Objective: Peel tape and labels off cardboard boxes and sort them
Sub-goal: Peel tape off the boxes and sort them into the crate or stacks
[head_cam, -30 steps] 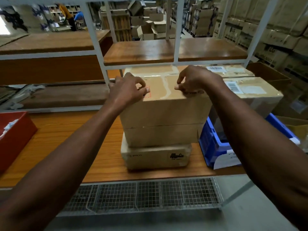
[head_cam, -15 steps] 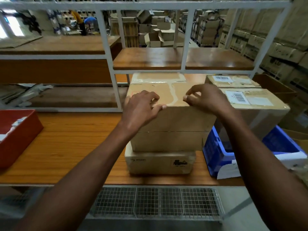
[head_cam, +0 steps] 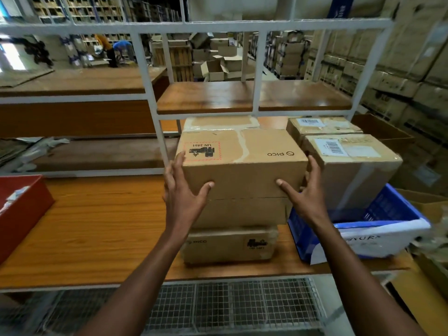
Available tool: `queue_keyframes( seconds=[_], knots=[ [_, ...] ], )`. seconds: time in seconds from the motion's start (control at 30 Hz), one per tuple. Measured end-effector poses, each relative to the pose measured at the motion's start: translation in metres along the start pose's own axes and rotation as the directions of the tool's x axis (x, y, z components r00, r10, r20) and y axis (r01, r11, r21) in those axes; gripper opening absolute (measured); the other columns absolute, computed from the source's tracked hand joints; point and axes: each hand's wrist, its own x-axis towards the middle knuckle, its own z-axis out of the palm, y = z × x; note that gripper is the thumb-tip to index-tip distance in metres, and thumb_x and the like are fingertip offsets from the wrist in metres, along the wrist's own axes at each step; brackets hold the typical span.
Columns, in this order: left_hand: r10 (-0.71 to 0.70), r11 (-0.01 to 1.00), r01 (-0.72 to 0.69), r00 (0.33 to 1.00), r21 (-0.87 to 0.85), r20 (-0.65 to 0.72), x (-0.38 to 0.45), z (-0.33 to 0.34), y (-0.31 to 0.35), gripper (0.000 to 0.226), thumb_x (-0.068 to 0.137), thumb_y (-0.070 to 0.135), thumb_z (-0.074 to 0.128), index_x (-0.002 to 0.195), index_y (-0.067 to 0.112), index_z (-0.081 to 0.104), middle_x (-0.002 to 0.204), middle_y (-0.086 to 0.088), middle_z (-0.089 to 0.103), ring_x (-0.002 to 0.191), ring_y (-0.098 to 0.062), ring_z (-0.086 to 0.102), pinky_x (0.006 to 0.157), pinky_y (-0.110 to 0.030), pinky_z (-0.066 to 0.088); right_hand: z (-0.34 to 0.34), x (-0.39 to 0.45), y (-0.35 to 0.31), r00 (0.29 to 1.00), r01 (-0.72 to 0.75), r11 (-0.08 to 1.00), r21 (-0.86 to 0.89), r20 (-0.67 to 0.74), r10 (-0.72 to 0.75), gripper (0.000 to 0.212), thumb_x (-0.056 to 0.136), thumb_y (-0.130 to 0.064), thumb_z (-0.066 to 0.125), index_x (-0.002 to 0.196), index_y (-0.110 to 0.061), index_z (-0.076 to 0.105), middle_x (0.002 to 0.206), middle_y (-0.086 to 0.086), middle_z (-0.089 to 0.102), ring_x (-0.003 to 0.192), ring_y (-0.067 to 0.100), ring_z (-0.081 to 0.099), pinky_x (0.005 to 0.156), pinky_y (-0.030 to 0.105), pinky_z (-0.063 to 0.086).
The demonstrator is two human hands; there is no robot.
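Head view: top box [head_cam: 242, 163] sits between both hands, left hand [head_cam: 180, 192] and right hand [head_cam: 306, 194] pressing its sides with straight fingers, thumbs on front.

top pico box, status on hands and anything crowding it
Left hand and right hand flat on sides of top box, thumbs on front. Tape strip on lid. Labelled box close on right.
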Motion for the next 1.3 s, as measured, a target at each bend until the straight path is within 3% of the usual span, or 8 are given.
queue_keyframes(
  seconds=[0.2,0.33,0.47,0.7,0.9,0.97,1.07,1.3],
  knots=[
    [-0.002,0.975,-0.006,0.999,-0.222,-0.040,0.013,-0.010,0.017,0.122,0.083,0.016,0.084,0.162,0.035,-0.006,0.171,-0.001,0.013,0.140,-0.005,0.024,0.106,-0.031,0.035,0.005,0.012,-0.022,0.995,0.045,0.999,0.004,-0.094,-0.044,0.079,0.086,-0.042,0.082,0.150,-0.029,0.039,0.148,0.000,0.052,0.125,0.011,0.053,0.099,0.043,0.054],
    [0.070,0.983,-0.076,0.997,-0.165,-0.041,0.028,-0.024,0.024,0.093,0.084,0.023,0.084,0.157,0.035,0.027,0.162,-0.002,0.025,0.135,-0.008,0.031,0.092,-0.021,0.043,0.005,0.036,-0.048,0.985,0.048,0.988,-0.147,-0.156,-0.071,0.074,0.083,-0.058,0.077,0.143,-0.033,0.043,0.143,-0.001,0.058,0.121,0.015,0.057,0.098,0.046,0.053],
    [0.071,0.997,-0.068,0.993,-0.038,0.094,0.045,-0.024,0.020,0.074,0.082,0.035,0.085,0.147,0.028,0.049,0.156,-0.004,0.034,0.131,-0.013,0.038,0.099,-0.035,0.044,0.011,0.058,-0.068,0.995,-0.072,0.900,-0.431,-0.096,0.033,0.067,0.085,-0.064,0.070,0.139,-0.028,0.053,0.136,0.002,0.064,0.123,0.028,0.061,0.100,0.042,0.048],
    [-0.090,0.992,0.059,0.950,0.111,0.298,0.068,0.002,-0.010,0.072,0.084,0.047,0.080,0.148,0.028,0.051,0.158,-0.002,0.037,0.142,-0.026,0.040,0.110,-0.049,0.040,0.033,0.081,-0.053,0.951,-0.138,0.854,-0.501,0.173,0.255,0.073,0.090,-0.050,0.075,0.150,-0.020,0.046,0.149,0.010,0.052,0.131,0.030,0.054,0.105,0.047,0.046],
    [-0.109,0.924,-0.049,0.917,0.380,0.383,0.089,0.013,-0.017,0.057,0.088,0.060,0.069,0.140,0.040,0.056,0.156,0.001,0.042,0.141,-0.033,0.038,0.110,-0.055,0.030,0.048,0.088,-0.057,0.909,0.169,0.664,-0.728,0.376,0.181,0.060,0.087,-0.057,0.074,0.140,-0.035,0.056,0.156,0.008,0.036,0.143,0.039,0.033,0.114,0.058,0.031],
    [-0.103,0.912,-0.067,0.918,0.404,0.383,0.089,0.014,-0.019,0.056,0.089,0.060,0.068,0.140,0.041,0.055,0.156,0.000,0.042,0.141,-0.034,0.035,0.110,-0.054,0.028,0.057,0.088,-0.063,0.853,0.270,0.698,-0.663,0.501,0.146,0.060,0.085,-0.057,0.076,0.139,-0.038,0.057,0.154,0.003,0.044,0.142,0.033,0.039,0.111,0.053,0.036],
    [-0.117,0.908,-0.054,0.919,0.415,0.377,0.087,0.014,-0.018,0.054,0.089,0.060,0.068,0.139,0.042,0.056,0.156,0.000,0.041,0.142,-0.034,0.033,0.111,-0.055,0.026,0.072,0.077,-0.058,0.786,0.327,0.692,-0.643,0.591,0.178,0.057,0.086,-0.061,0.072,0.138,-0.041,0.059,0.150,0.003,0.052,0.136,0.033,0.047,0.112,0.058,0.038],
    [0.024,0.812,-0.256,0.912,0.524,0.409,0.052,0.032,0.021,0.039,0.098,0.055,0.057,0.134,0.041,0.059,0.151,0.001,0.048,0.142,-0.031,0.036,0.113,-0.058,0.024,0.062,0.073,-0.048,0.799,0.327,0.703,-0.631,0.582,0.151,0.061,0.088,-0.070,0.063,0.143,-0.044,0.055,0.158,-0.002,0.047,0.143,0.033,0.041,0.114,0.062,0.030]
  ],
)
